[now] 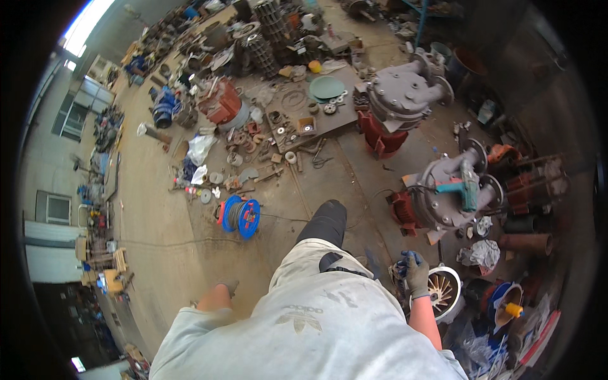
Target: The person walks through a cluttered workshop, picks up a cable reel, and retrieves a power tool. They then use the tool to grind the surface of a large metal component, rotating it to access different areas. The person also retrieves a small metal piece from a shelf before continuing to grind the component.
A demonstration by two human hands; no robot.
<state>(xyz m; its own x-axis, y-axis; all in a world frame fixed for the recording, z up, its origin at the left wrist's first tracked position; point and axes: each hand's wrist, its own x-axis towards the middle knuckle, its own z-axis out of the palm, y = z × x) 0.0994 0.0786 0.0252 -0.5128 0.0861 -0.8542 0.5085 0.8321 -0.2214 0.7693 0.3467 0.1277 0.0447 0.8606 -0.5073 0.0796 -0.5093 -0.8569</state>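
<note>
While the person [310, 316] stands, machine parts [269, 31] lie about.
Head view: gloved right hand [416, 277] curled, whether holding anything unclear, near a white vaned ring [441, 292] at the person's right; left hand [230, 287] blurred, grip cannot be told; teal power tool [469, 187] resting on grey flanged machine [437, 199].

At four o'clock I see the gloved right hand [416, 275] just beside a round, white-rimmed tub [458, 289]; I can't make out its grip. The blurred left hand [230, 288] hangs at seven, nearest a blue cable reel [251, 219] at eight. At three, a teal power tool [468, 183] rests on a grey pump [437, 204].
</note>
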